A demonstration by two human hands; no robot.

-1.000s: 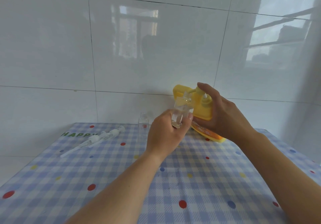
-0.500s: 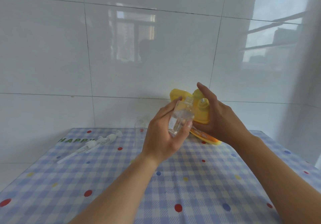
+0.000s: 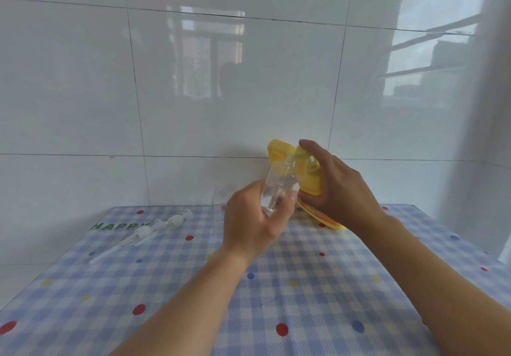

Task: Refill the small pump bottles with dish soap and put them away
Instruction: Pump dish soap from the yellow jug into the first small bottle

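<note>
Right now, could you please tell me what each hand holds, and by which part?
The left hand grips the small clear bottle by its lower body. The right hand holds the yellow soap bottle at its pump end, forefinger on top.

You could read only one word: "HAPPY", in green capital letters, printed on the checked cloth near its far left edge. The orange label on the yellow soap bottle was too blurred for you to read.
</note>
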